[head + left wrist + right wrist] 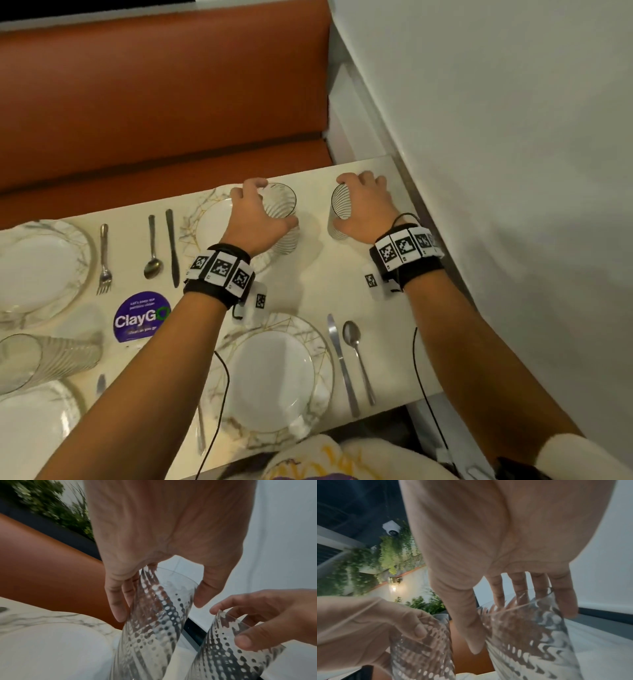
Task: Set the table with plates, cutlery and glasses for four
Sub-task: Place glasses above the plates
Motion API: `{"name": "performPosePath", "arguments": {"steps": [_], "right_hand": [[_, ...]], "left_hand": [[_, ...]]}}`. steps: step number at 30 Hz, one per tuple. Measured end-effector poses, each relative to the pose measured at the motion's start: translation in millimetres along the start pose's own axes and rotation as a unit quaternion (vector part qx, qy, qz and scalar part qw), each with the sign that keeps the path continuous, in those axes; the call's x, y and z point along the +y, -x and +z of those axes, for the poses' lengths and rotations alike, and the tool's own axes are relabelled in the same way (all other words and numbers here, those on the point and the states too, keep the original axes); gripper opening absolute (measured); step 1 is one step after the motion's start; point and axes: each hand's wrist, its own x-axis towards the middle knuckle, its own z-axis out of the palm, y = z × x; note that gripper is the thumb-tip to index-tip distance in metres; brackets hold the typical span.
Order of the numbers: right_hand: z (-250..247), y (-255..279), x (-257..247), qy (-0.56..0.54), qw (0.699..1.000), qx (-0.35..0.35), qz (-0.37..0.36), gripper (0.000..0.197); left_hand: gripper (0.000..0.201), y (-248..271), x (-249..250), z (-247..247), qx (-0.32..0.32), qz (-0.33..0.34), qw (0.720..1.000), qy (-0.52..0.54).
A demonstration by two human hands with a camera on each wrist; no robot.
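Note:
My left hand [270, 205] grips a clear ribbed glass [282, 219] from above, over the right rim of the far plate [212, 219]. My right hand [342, 204] grips a second ribbed glass [337, 222] near the table's far right corner. In the left wrist view, the left hand [159, 601] has fingers and thumb around its glass [154, 628], beside the other glass [231, 655]. In the right wrist view, the right hand [513, 622] wraps its glass [530, 649]. I cannot tell whether either glass touches the table.
Plates lie at the near middle [270, 373], the left [37, 267] and the near left [30, 421]. A fork [104, 260], spoon [153, 250] and knife [173, 246] lie between the far plates; another knife [342, 363] and spoon [358, 356] lie near right. More glass [34, 359] stands left. An orange bench [164, 102] lies beyond.

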Motion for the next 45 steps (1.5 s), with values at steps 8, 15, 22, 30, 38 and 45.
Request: {"name": "performPosePath", "arguments": {"steps": [8,15,22,30,38,45], "right_hand": [[50,34,-74,0.007,0.997,-0.063,-0.047,0.079],[81,60,-104,0.018,0.993,-0.104,-0.046,0.085],[95,81,-104,0.050,0.992,-0.112,-0.020,0.082],[93,90,-85,0.092,0.990,-0.105,0.026,0.079],[98,89,-78,0.120,0.986,-0.098,0.059,0.074],[100,87,-77,0.111,0.985,-0.117,0.058,0.075]], "left_hand": [[0.092,52,-72,-56,0.019,-0.038,0.999,-0.004],[0.090,87,-120,-81,0.023,-0.059,0.998,-0.010],[0.098,104,-147,-84,0.006,-0.073,0.997,-0.029],[0.100,107,-153,-81,0.020,-0.072,0.997,-0.029],[0.098,107,-154,-82,0.032,-0.068,0.996,-0.042],[0.097,107,-157,-87,0.019,-0.076,0.994,-0.074]]}}
